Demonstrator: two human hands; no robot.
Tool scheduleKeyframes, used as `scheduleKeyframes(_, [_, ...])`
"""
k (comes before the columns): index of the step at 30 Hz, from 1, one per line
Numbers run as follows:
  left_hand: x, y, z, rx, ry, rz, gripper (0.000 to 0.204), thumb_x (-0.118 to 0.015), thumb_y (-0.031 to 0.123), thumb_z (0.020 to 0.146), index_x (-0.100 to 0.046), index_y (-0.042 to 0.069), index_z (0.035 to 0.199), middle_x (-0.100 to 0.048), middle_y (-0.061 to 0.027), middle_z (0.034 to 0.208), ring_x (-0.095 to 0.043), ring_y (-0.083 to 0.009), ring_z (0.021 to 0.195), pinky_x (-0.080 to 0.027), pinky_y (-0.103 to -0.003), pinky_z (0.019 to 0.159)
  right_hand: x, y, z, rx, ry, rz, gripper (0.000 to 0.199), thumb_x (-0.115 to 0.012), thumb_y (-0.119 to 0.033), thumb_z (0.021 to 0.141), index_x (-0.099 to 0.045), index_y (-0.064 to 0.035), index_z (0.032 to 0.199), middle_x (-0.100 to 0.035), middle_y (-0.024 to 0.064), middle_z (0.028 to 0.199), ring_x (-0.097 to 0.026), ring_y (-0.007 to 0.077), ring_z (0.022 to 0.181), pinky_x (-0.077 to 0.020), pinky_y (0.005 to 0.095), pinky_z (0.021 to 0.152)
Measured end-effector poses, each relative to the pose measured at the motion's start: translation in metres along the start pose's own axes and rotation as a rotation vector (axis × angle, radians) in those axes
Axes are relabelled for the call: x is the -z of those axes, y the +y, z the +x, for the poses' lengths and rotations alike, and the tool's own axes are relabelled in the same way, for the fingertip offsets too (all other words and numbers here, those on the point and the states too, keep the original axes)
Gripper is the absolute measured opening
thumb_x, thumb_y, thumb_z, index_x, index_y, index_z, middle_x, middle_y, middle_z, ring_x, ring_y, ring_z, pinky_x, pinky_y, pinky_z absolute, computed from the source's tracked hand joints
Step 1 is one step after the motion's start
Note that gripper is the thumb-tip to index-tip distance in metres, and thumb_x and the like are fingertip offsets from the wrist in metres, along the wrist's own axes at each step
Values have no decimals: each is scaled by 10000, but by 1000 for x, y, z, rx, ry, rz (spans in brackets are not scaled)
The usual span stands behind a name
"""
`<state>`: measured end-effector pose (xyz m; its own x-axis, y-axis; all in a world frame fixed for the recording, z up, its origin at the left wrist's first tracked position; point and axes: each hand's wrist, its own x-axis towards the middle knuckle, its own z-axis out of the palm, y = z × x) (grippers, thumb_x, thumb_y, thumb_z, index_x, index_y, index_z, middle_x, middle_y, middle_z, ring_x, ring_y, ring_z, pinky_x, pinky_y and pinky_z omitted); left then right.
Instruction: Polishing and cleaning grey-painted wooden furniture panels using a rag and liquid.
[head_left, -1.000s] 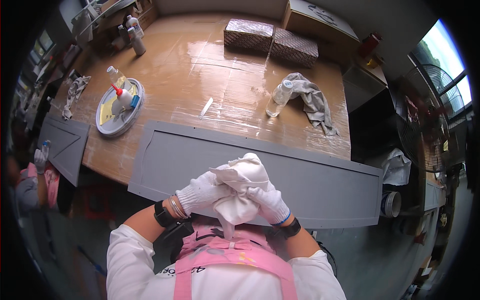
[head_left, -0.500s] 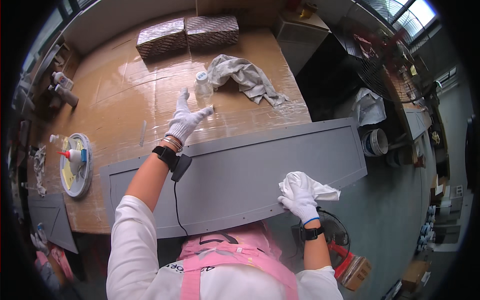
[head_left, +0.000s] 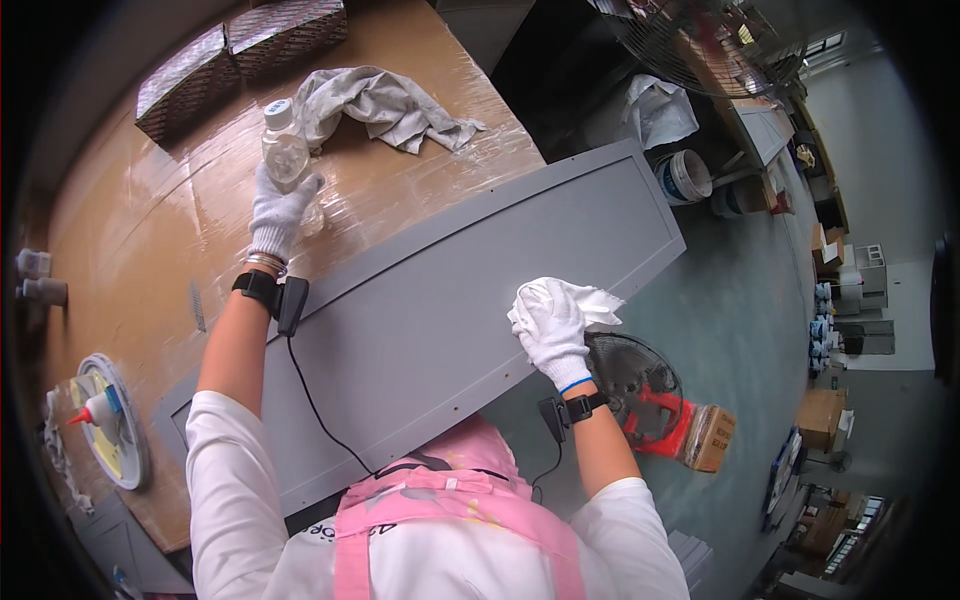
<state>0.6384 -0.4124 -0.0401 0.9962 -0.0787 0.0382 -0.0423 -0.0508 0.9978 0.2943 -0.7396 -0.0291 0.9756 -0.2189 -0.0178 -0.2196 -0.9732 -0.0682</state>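
The long, smooth, grey rectangular framed panel [head_left: 425,325], the only one beneath the hands, overlaps the glossy brown table [head_left: 150,215], while the half-curled, knit-gloved right hand [head_left: 552,328] grips one crumpled white cloth [head_left: 594,301], partly hidden, and the knit-gloved left hand [head_left: 278,212] wraps one clear capped bottle [head_left: 286,157], obscuring its base.

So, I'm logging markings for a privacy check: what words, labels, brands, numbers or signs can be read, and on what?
I'm not copying any wording; marks show here:
White shirt: dark lettering, partly covered by the pink apron; left unquoted.
Bottle cap: dark marks, too small to read.
Cardboard box: dark print, too blurred to read reliably.
Patterned boxes: surface marks, too small to read.
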Motion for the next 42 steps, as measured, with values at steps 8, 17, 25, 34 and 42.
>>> scheduleKeyframes(8, [71,98,-135,29,-165,379,839,-866,243,713,-434,53,1406,-610,-146,1274,-592,-229,1187,-487,-358,1014,1,13,13,13,76,227,582,-683,-140,796,-573,-211,1362,-477,157,1358,-502,340,1244,-440,410,1058])
scheduleKeyframes(17, [22,129,-283,230,-241,1257,686,-772,255,720,-485,156,1336,-633,-127,1201,-628,-338,1105,-533,-443,906,53,115,14,-125,-682,2073,556,-686,-186,839,-482,-12,1327,-614,153,1154,-647,294,1048,-550,439,926])
scheduleKeyframes(25, [-41,121,-328,182,-124,1622,498,-667,214,825,-501,157,1291,-659,-124,1021,-663,-308,952,-538,-446,798,66,207,-10,-9,-977,1753,447,-731,-284,787,-567,-6,1097,-647,154,1045,-673,253,943,-570,374,836])
scheduleKeyframes(34, [-72,122,-340,209,-51,1519,511,-666,219,814,-499,138,1290,-664,-119,995,-663,-309,952,-516,-436,823,33,257,-13,-285,-820,1842,391,-592,-307,915,-537,9,1139,-630,157,1050,-653,265,897,-568,396,789])
scheduleKeyframes(42, [-82,137,-340,318,-60,1481,566,-655,204,842,-469,135,1372,-662,-96,1052,-656,-270,1003,-507,-404,830,6,294,28,-440,-1166,1911,478,-614,-317,947,-520,-28,1316,-540,136,1312,-468,250,1234,-405,391,1067])
